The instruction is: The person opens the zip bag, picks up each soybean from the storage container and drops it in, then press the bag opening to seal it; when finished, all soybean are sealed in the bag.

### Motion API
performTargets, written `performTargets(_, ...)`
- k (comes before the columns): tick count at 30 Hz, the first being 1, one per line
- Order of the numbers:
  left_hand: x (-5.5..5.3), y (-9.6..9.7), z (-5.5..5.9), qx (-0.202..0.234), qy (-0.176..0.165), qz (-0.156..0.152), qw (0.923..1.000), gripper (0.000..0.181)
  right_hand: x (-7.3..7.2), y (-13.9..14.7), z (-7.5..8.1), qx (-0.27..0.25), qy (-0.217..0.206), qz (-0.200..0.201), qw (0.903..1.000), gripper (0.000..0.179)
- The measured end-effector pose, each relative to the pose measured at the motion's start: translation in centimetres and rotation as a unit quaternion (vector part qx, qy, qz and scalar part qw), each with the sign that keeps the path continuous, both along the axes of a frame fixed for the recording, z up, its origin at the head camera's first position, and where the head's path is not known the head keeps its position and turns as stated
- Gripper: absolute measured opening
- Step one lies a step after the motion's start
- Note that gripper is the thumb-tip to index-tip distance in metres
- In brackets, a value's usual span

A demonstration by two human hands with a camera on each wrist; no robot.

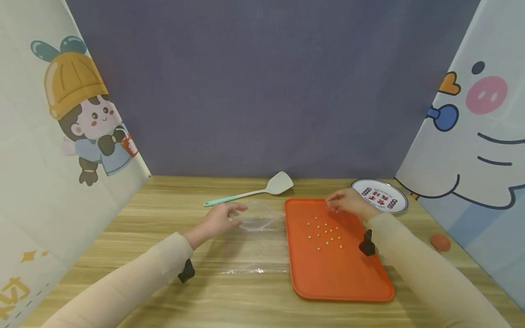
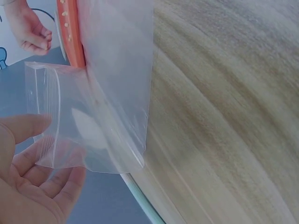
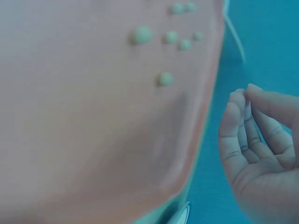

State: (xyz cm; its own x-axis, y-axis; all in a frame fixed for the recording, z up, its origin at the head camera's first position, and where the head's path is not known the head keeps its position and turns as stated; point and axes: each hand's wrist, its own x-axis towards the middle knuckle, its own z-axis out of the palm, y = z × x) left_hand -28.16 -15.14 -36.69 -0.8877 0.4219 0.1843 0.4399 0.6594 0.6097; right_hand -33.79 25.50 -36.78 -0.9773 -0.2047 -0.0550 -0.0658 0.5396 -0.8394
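Note:
A clear zip bag [image 2: 112, 107] lies stretched over the wooden table, its mouth lifted and gaping. My left hand [image 1: 217, 220] holds that mouth, thumb on one side near the zip ridges and curled fingers on the other. To the right, the orange tray [image 1: 336, 278] bears several small round pale-yellow beans [image 1: 318, 248], scattered over its middle and far part. Above the tray's far right part is my right hand [image 1: 348, 203]. Its thumb meets its curled fingertips [image 3: 254, 88], and no bean shows between them.
Behind the bag lies a spatula [image 1: 280, 183] with a white blade and mint handle. A white plate [image 1: 395, 205] with red print sits beyond the tray's far right corner. Near the right wall is a small reddish-orange round thing [image 1: 440, 242]. A dark backdrop closes off the table's far edge.

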Motion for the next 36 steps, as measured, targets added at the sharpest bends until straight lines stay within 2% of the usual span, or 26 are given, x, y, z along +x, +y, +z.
performTargets(5, 0.0, 0.1, 0.1, 0.002, -0.011, 0.005, 0.9999, 0.041, 0.1, -0.2, 1.2, -0.049, -0.001, -0.009, 0.9988, 0.037)
performTargets(10, -0.1, 0.3, 0.1, -0.001, -0.022, 0.009, 0.9997, 0.042, 0.6, -0.9, 2.1, -0.072, 0.002, -0.013, 0.9973, 0.038)
performTargets(17, 0.2, 0.6, 0.4, 0.003, -0.02, 0.004, 0.9998, 0.041, 0.8, -3.4, 3.0, -0.123, 0.016, 0.009, 0.9922, 0.044)
performTargets(26, 0.2, 0.6, 0.2, 0.007, -0.022, 0.011, 0.9997, 0.041, 1.5, -7.1, 4.5, -0.099, 0.02, 0.019, 0.9947, 0.034)
performTargets(36, 0.1, 0.4, 0.4, 0.008, -0.018, 0.005, 0.9998, 0.041, 2.5, -11.5, 5.6, -0.121, 0.013, 0.074, 0.9898, 0.03)
